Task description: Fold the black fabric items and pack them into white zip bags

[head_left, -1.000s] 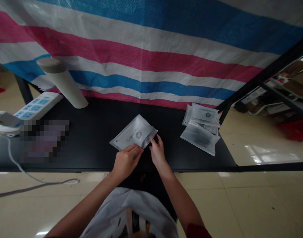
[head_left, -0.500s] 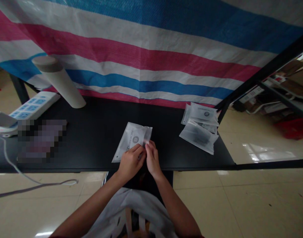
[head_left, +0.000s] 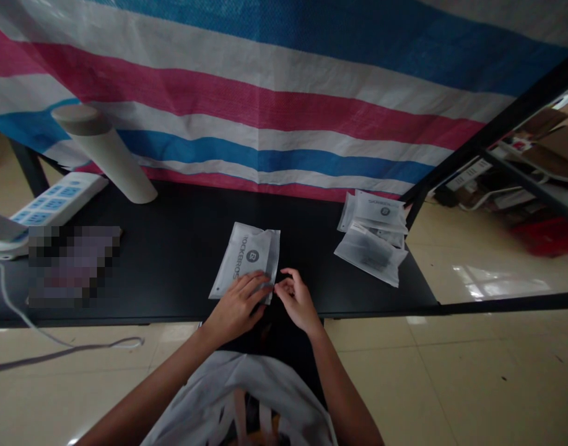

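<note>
A frosted plastic zip bag (head_left: 251,238) with dark ROCKBROS print lies on the black table near its front edge. Across the bag's lower part rests my left hand (head_left: 240,305), its fingers stretched out flat over the plastic. My right hand (head_left: 298,301) is just beside the bag's right edge, with thumb and forefinger apart and the other fingers curled; I cannot make out anything between them. To the right, several similar frosted bags (head_left: 370,251) lie in an overlapping pile, the front one with something dark inside.
At the back left a pale bottle with a grey lid (head_left: 109,158) stands near a white power strip (head_left: 56,201). A blurred-out flat object (head_left: 77,263) lies in front. A striped tarp (head_left: 260,111) hangs behind the table (head_left: 181,248). A cable (head_left: 28,322) droops at the left.
My right hand has let go of the bag's edge and moved slightly right, its fingers opening. My left hand has flattened onto the bag.
</note>
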The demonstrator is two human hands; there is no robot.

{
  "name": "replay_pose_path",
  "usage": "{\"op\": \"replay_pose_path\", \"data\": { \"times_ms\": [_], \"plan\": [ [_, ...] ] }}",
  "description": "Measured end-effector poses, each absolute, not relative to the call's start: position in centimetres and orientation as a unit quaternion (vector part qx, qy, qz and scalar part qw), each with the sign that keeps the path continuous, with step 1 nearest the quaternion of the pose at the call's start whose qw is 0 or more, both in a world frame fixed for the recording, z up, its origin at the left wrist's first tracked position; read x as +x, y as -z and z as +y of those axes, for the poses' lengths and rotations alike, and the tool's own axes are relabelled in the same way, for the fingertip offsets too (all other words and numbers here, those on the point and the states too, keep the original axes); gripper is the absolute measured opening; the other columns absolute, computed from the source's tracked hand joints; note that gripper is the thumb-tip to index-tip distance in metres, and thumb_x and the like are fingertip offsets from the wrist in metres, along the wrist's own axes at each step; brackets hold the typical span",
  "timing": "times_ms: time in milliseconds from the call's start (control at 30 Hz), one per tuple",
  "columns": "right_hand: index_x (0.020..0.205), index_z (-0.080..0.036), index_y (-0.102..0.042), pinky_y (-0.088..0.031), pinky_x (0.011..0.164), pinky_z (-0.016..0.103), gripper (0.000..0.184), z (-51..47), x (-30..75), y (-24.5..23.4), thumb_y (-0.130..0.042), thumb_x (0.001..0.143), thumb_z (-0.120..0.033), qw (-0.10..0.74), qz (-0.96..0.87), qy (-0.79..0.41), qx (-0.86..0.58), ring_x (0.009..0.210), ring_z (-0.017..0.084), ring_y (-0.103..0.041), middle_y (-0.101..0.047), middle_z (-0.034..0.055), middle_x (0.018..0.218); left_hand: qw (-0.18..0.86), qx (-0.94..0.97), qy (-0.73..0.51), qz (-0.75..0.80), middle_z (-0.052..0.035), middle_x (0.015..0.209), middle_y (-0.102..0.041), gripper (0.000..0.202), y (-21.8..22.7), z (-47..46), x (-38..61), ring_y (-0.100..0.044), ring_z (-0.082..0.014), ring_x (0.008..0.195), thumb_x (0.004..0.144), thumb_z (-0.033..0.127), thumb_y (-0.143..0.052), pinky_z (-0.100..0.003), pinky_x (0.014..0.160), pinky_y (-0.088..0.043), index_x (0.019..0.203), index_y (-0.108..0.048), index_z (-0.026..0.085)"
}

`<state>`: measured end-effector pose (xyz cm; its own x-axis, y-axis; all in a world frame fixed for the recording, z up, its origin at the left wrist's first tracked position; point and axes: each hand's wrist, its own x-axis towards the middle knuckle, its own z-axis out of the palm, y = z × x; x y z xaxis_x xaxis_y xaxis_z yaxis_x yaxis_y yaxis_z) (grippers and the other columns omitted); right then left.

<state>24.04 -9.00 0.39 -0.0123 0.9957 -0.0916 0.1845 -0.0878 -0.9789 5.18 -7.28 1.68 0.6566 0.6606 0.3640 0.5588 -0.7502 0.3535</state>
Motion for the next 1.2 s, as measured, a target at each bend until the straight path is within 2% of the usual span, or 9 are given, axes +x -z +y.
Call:
{"op": "replay_pose_path", "data": {
  "times_ms": [67, 200, 467, 700, 767, 867, 933, 1067, 1200],
  "plan": [
    [0.117, -0.022, -0.047, -0.046, 0.066, 0.028, 0.036, -9.1, 24.1, -0.6, -0.060, 0.086, -0.034, 0.401, -0.543, -0.486, -0.554, 0.070, 0.015, -0.062, -0.066, -0.0015, 0.080, 0.085, 0.904, -0.256, 0.331, -0.0090, 0.122, -0.063, 0.028, -1.4, -7.0, 4.9, -0.050, -0.0280, 0.124, 0.088, 0.012, -0.057, -0.044, 0.099, -0.046, 0.114, -0.064, 0.020],
    [0.112, -0.022, -0.048, -0.044, 0.063, 0.027, 0.031, -8.8, 24.0, -0.5, -0.059, 0.085, -0.031, 0.394, -0.564, -0.476, -0.548, 0.067, 0.015, -0.061, -0.067, -0.0025, 0.077, 0.047, 0.904, -0.285, 0.316, -0.0075, 0.103, -0.070, 0.015, -1.5, -6.5, 5.0, -0.059, -0.0249, 0.109, 0.093, 0.019, -0.056, -0.040, 0.088, -0.048, 0.097, -0.071, 0.020],
    [0.101, -0.024, -0.038, -0.049, 0.063, 0.028, 0.033, -9.1, 23.8, 0.4, -0.062, 0.081, -0.033, 0.458, -0.473, -0.527, -0.537, 0.063, 0.016, -0.064, -0.065, -0.0034, 0.072, 0.079, 0.914, -0.281, 0.282, -0.0056, 0.088, -0.069, 0.021, -1.3, -6.8, 6.4, -0.062, -0.0185, 0.083, 0.096, 0.014, -0.049, -0.033, 0.075, -0.048, 0.092, -0.069, 0.016],
    [0.087, -0.022, -0.046, -0.046, 0.059, 0.027, 0.023, -6.3, 26.1, 1.4, -0.060, 0.081, -0.039, 0.481, -0.491, -0.363, -0.629, 0.065, 0.017, -0.063, -0.064, 0.0018, 0.076, 0.160, 0.897, -0.352, 0.214, -0.0035, 0.083, -0.071, 0.018, -1.9, -12.5, 8.1, -0.062, -0.0152, 0.072, 0.094, 0.010, -0.049, -0.031, 0.069, -0.050, 0.095, -0.066, 0.016],
    [0.085, -0.022, -0.046, -0.047, 0.062, 0.028, 0.023, -5.1, 26.8, 1.6, -0.060, 0.081, -0.041, 0.499, -0.486, -0.323, -0.641, 0.066, 0.017, -0.063, -0.063, 0.0017, 0.075, 0.171, 0.898, -0.344, 0.216, -0.0020, 0.081, -0.071, 0.018, -2.1, -13.8, 8.3, -0.063, -0.0154, 0.074, 0.095, 0.012, -0.049, -0.031, 0.070, -0.051, 0.093, -0.066, 0.017],
    [0.089, -0.023, -0.046, -0.048, 0.065, 0.029, 0.025, -4.1, 27.1, 1.9, -0.059, 0.083, -0.042, 0.518, -0.485, -0.311, -0.632, 0.068, 0.018, -0.064, -0.064, 0.0010, 0.073, 0.159, 0.890, -0.337, 0.263, -0.0013, 0.085, -0.073, 0.019, -1.5, -13.9, 7.8, -0.066, -0.0188, 0.090, 0.095, 0.014, -0.050, -0.033, 0.079, -0.053, 0.086, -0.066, 0.019],
    [0.093, -0.022, -0.048, -0.050, 0.064, 0.028, 0.026, -4.0, 26.9, 2.1, -0.059, 0.084, -0.044, 0.526, -0.485, -0.316, -0.623, 0.073, 0.018, -0.065, -0.066, 0.0031, 0.080, 0.131, 0.887, -0.322, 0.304, -0.0018, 0.090, -0.074, 0.020, -0.7, -13.2, 6.8, -0.066, -0.0209, 0.099, 0.095, 0.014, -0.051, -0.033, 0.083, -0.054, 0.085, -0.067, 0.020],
    [0.099, -0.021, -0.051, -0.053, 0.066, 0.027, 0.027, -4.4, 26.7, 2.5, -0.059, 0.085, -0.043, 0.548, -0.478, -0.336, -0.598, 0.084, 0.018, -0.066, -0.067, 0.0077, 0.097, 0.079, 0.881, -0.270, 0.381, -0.0038, 0.102, -0.074, 0.023, 0.5, -10.4, 3.7, -0.065, -0.0220, 0.107, 0.097, 0.018, -0.046, -0.036, 0.090, -0.054, 0.094, -0.070, 0.020],
    [0.097, -0.020, -0.056, -0.054, 0.067, 0.026, 0.022, -4.6, 26.8, 2.6, -0.061, 0.085, -0.038, 0.540, -0.496, -0.327, -0.597, 0.086, 0.017, -0.067, -0.068, 0.0074, 0.097, 0.050, 0.837, -0.238, 0.490, -0.0070, 0.110, -0.072, 0.028, 0.6, -6.1, -0.1, -0.064, -0.0236, 0.111, 0.099, 0.030, -0.043, -0.040, 0.099, -0.050, 0.104, -0.068, 0.019]
  ]
}}
